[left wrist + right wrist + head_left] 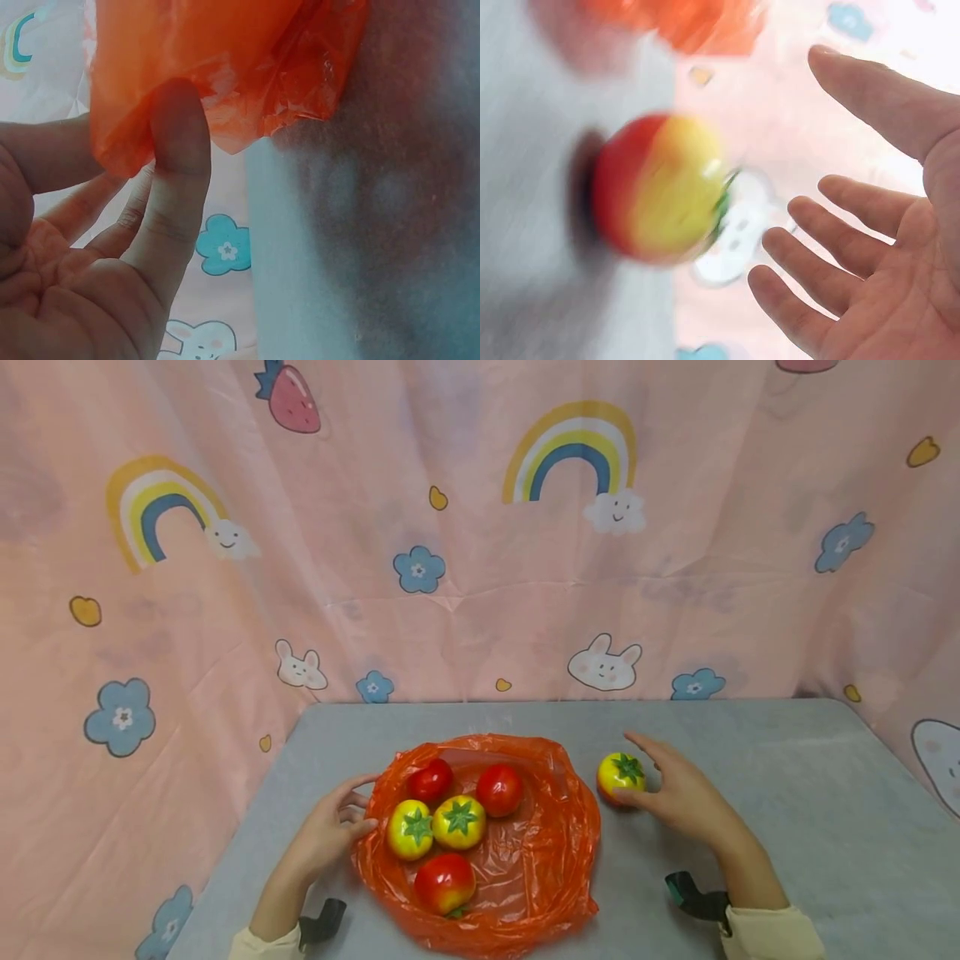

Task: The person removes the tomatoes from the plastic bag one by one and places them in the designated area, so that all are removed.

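- Here's the right hand [690, 797], spread wide, thumb well away from the fingers, and nothing in its grip!
- Right before that gap sits the lone tomato [617, 770], yellow above, red below, green leaf on top; the right wrist view shows it apart from palm and fingertips.
- Over to the left hand [326, 835]: a narrow pinch, thumb and finger holding the left edge of the orange bag [577, 827].
- Just right of that pinch, inside the bag, five tomatoes [459, 822]: two yellow tops, three mostly red!
- Grey table [825, 827] beneath both hands, pink curtain [720, 568] beyond their reach.
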A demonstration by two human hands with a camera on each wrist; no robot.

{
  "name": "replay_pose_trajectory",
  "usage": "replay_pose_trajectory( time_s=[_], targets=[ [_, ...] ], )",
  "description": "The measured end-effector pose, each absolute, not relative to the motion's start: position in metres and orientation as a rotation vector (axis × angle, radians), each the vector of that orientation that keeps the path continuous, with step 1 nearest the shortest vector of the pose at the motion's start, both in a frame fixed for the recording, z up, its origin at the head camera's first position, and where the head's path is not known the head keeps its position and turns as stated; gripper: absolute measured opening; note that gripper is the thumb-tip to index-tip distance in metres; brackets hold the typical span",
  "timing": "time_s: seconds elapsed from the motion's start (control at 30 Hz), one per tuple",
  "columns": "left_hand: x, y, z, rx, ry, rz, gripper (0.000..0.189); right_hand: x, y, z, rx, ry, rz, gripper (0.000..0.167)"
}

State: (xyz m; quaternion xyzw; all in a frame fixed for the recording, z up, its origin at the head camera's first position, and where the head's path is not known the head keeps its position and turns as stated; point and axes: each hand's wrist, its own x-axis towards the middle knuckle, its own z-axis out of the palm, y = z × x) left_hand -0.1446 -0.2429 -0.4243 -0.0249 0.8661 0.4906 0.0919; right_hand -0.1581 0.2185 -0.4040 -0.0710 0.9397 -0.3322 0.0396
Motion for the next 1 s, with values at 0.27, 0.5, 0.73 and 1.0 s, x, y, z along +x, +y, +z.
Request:
replay_pose_trajectory(
  time_s=[0.27,0.5,0.73,1.0],
  targets=[
    [-0.144,-0.242,-0.424,-0.084,2.56,1.469,0.063,-0.144,0.192,-0.384,-0.409,2.947,-1.077,0.079],
    [-0.144,-0.242,-0.423,-0.084,2.571,1.455,0.063,-0.132,0.163,-0.379,-0.567,2.915,-1.045,0.072],
    [-0.146,-0.243,-0.424,-0.068,2.579,1.45,0.063,-0.117,0.12,-0.373,-0.733,2.683,-1.057,0.063],
    [-0.145,-0.243,-0.424,-0.076,2.565,1.47,0.064,-0.109,0.076,-0.382,-0.763,2.506,-0.964,0.06]
  ],
)
